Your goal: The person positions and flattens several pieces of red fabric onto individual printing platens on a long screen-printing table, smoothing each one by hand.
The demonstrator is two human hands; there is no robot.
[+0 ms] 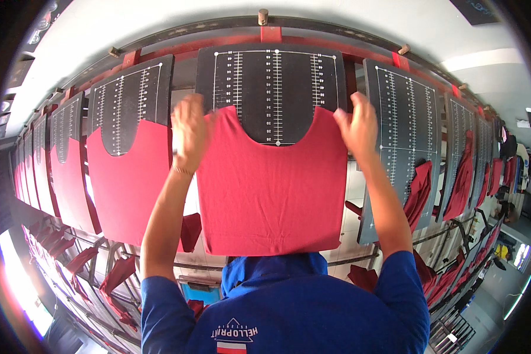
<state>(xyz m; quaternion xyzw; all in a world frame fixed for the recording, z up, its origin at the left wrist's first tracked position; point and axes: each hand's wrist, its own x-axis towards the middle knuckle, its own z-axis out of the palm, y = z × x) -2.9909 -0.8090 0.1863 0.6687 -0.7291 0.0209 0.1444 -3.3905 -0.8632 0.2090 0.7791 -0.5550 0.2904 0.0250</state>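
A red garment piece (271,194) with a scooped neckline lies flat on the middle black board (275,88), which is marked with white measuring lines. My left hand (189,133) pinches the garment's left shoulder corner. My right hand (357,127) pinches the right shoulder corner, at the board's right edge. Both arms reach up from my blue shirt (283,307) at the lower edge. The garment's lower hem hangs just above my collar.
More black boards stand in a row on a red rail (159,50). The left neighbour board (130,94) carries a red garment (127,183). The right neighbour board (404,135) is mostly bare. Other red pieces (422,189) hang below and to the right.
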